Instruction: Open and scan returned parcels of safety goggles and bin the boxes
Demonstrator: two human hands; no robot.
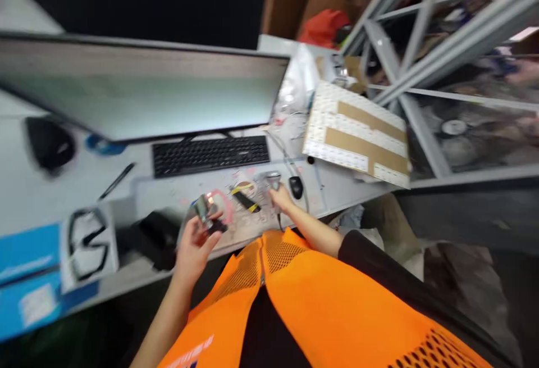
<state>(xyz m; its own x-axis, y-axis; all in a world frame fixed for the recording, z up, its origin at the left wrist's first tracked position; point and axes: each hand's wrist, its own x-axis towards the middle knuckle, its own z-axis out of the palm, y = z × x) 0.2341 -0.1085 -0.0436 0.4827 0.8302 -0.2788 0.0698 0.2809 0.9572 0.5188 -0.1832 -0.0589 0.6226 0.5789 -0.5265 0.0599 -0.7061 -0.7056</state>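
Observation:
My left hand (197,247) is raised over the desk's front edge, fingers closed around a small shiny item (202,208) with a dark lower part; blur hides its exact kind. My right hand (281,198) grips a grey corded handheld scanner (272,176) just left of the black mouse (296,187). Between both hands lies a black and yellow utility knife (246,199). A pink ring-shaped thing (225,204) is close behind the left hand's item.
A keyboard (210,155) sits beneath a wide monitor (143,92). A pen (117,181), a black strap on white (88,244) and blue boxes (29,278) are at left. A white and brown carton (357,135) overhangs the right side, beside a metal frame (404,84).

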